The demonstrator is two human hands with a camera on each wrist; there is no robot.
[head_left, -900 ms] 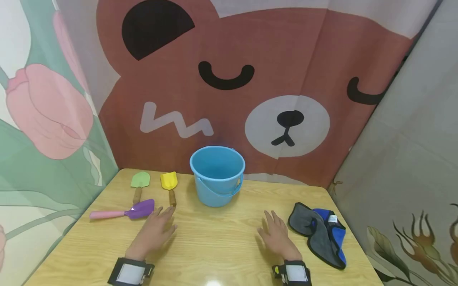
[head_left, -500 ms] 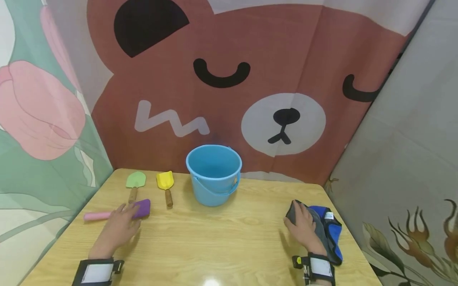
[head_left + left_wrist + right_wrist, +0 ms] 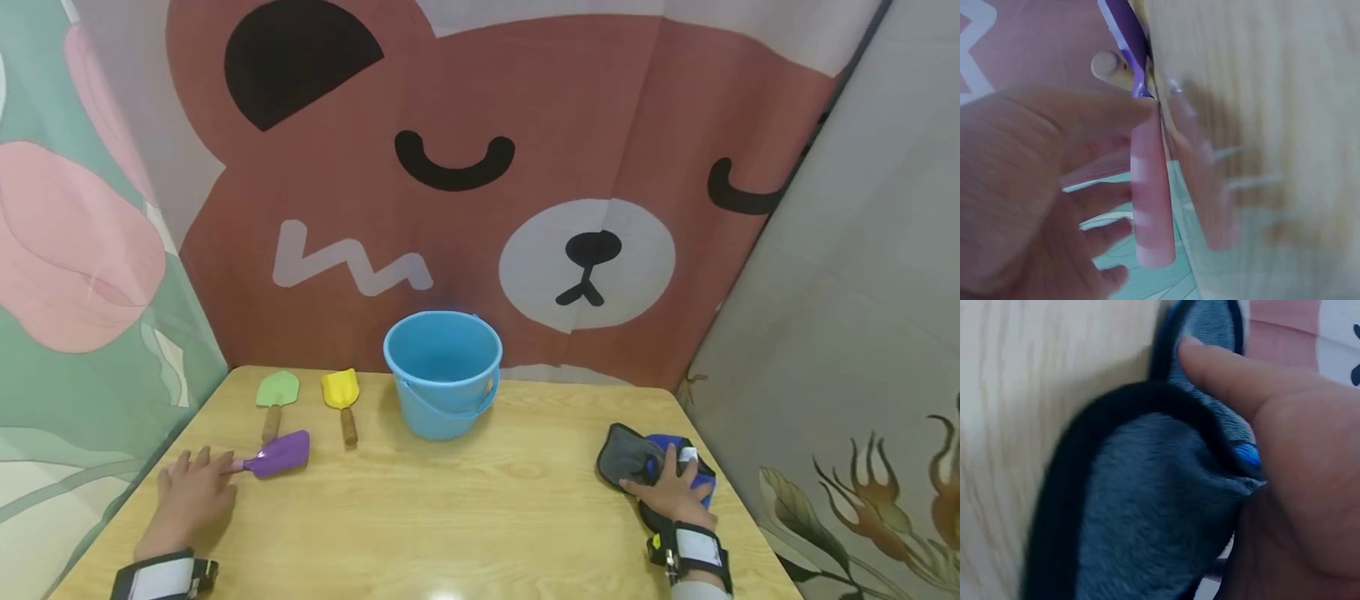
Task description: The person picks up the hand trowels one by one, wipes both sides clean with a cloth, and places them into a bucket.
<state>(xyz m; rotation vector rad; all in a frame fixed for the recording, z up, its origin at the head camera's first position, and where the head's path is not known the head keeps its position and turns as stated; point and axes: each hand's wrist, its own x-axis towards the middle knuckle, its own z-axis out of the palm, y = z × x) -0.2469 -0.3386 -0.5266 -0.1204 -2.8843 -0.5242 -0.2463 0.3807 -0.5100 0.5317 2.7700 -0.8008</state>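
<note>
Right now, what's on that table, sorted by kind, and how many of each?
Toy shovels: 3, green, yellow, and purple with a pink handle at the left hand
Buckets: 1, blue bucket
Cloths: 1, grey and blue cloth under the right hand
Total: 5
</note>
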